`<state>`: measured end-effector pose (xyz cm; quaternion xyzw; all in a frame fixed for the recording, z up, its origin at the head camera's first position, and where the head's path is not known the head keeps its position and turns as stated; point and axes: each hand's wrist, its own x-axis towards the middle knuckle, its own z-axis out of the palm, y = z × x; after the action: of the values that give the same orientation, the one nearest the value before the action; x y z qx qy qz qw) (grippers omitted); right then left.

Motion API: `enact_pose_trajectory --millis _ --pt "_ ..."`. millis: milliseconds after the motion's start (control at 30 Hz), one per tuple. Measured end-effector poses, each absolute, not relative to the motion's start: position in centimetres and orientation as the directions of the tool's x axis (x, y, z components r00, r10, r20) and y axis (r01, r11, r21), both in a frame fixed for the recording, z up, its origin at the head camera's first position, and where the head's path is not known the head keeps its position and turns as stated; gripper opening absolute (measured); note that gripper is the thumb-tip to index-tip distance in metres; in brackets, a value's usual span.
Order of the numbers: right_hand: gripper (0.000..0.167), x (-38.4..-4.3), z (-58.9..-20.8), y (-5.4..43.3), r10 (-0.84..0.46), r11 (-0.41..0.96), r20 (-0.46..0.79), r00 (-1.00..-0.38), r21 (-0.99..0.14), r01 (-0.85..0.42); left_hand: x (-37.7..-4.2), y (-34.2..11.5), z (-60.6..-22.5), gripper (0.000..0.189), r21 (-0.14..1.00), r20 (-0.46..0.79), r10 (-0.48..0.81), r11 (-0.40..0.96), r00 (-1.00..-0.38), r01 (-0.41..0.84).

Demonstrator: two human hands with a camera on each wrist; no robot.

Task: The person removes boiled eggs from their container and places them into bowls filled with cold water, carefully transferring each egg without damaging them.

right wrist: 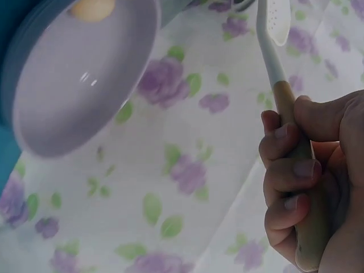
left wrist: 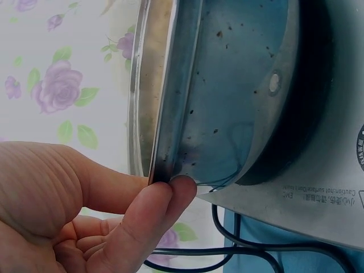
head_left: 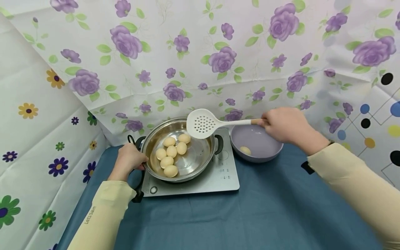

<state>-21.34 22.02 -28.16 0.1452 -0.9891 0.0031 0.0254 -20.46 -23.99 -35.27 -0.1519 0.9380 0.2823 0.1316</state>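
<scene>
Seven pale eggs (head_left: 171,151) lie together in the left half of a wide steel pan (head_left: 195,159), near the centre of the head view. The pan sits on a silver hot plate (head_left: 229,180), and its black handle (head_left: 219,144) shows on the right side.

At the pan's left edge, the left hand (head_left: 128,158) pinches the rim between thumb and fingertips; the left wrist view shows this grip close up, with dark specks on the pan's outer wall and a black cord (left wrist: 256,249) at the bottom of that frame.

Right of centre in the head view, the right hand (head_left: 285,124) holds a white slotted spoon (head_left: 203,123) by its wooden handle, with fingers and thumb curled round it. The spoon's head points left and appears over the pan's upper right rim, with nothing on it.

Just right of the hot plate stands a purple bowl (head_left: 257,137), below the right hand in the frame, with one egg (head_left: 245,150) in its lower left part. Blue cloth (head_left: 200,218) fills the bottom of the view, and a flowered sheet (head_left: 193,41) hangs across the top.
</scene>
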Motion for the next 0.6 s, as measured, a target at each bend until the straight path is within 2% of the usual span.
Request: enact_pose_trajectory --millis 267,600 --pt "0.033 -21.4 -29.5 18.6 -0.33 0.938 0.127 -0.935 0.156 -0.309 -20.4 -24.0 -35.4 0.021 0.494 -0.33 -0.216 0.79 -0.919 -0.364" --pt "0.03 -21.2 -31.4 16.9 -0.398 0.908 0.239 -0.886 0.238 -0.344 -20.5 -23.9 -35.4 0.021 0.491 -0.326 -0.219 0.792 -0.92 -0.363"
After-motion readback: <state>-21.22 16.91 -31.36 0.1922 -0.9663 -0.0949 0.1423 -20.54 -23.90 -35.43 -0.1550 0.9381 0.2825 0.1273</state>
